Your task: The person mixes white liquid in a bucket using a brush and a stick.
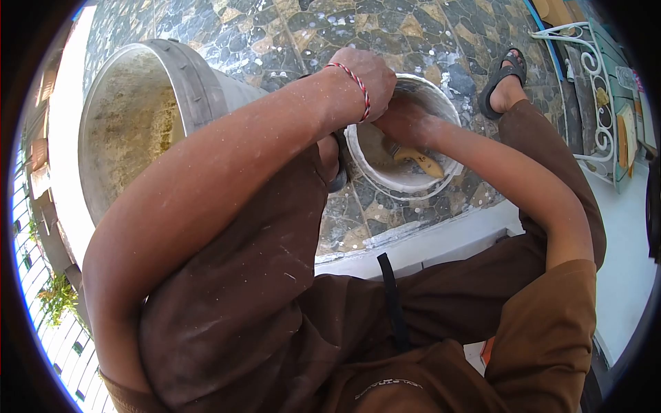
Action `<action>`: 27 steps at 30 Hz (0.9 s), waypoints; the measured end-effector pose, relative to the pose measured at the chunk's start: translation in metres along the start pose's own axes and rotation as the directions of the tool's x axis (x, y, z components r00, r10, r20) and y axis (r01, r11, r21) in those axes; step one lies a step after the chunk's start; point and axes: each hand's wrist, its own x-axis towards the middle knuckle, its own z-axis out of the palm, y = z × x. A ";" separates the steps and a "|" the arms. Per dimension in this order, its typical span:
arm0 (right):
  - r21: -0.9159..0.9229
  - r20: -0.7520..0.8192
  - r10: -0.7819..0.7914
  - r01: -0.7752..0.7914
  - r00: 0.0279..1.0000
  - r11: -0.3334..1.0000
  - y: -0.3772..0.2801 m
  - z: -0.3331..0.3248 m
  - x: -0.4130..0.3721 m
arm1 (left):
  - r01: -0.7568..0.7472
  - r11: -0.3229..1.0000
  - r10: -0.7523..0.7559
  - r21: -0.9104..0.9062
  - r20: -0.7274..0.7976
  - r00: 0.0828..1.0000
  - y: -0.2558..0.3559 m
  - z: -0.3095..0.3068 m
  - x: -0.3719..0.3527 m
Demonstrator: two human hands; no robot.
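Pail [370, 157] between the feet [511, 91], evidently placed for two-handed reach. Left hand [366, 74] at its rim, right hand [399, 122] inside (fingers hidden; neither grip can be told). Brush [423, 162] within, its handle toward the near wall, presumably kept accessible.

The white round bucket [406, 186] stood upright on the floor [351, 27] of patterned stone, with its open mouth turned upward, its inner wall looking greyish and smeared, and one part of its rim covered from the view. Inside the mouth there was a brush [421, 162] with a yellowish-brown handle, which was lying in a tilted position, the rounded handle end near the rim. Its other end was lower and darker, and its bristles could not be seen clearly.
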 end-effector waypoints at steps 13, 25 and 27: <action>-0.088 0.189 0.246 -0.234 0.951 0.968 -0.020 -0.003 0.013 | 0.007 1.000 -0.007 -0.013 0.035 0.999 0.001 -0.005 -0.003; -0.152 -0.016 0.140 -0.140 0.990 0.978 -0.012 0.016 0.009 | 0.010 1.000 -0.009 -0.011 0.043 0.999 0.000 -0.007 -0.003; -0.123 -0.046 0.144 -0.149 0.988 0.981 -0.013 0.014 0.010 | 0.002 1.000 -0.001 -0.010 0.038 0.999 0.000 -0.008 -0.004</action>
